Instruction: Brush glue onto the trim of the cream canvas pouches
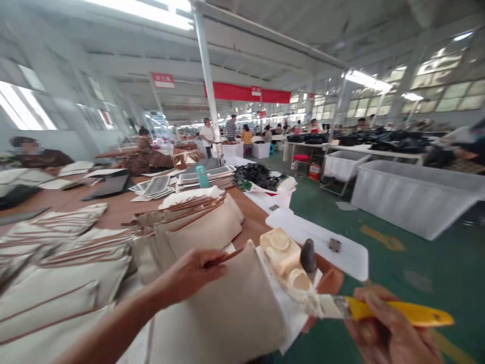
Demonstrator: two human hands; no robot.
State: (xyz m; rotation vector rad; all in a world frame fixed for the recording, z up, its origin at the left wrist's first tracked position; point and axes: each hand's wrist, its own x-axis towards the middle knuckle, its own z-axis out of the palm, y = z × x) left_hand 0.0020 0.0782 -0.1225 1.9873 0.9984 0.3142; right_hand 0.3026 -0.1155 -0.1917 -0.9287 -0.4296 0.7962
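My left hand (193, 275) pinches the top edge of a beige fabric panel (235, 298) with brown edging, which hangs toward me over the front of the table. In my right hand (394, 323) is a yellow-handled paintbrush (401, 312), its pale bristles pointing left. The bristle end meets the mouth of a cream plastic container (280, 250), smeared with whitish matter; whether it touches the rim or is just inside I cannot tell. A dark rounded object (308, 255) stands beside the container.
Stacks of beige panels with brown edges (76, 273) cover the table to my left. A turquoise cup-like object (202, 176) stands farther back. Beyond the container lies a white board (318, 242). Large white bins (413, 197) stand on the green floor; people work in the background.
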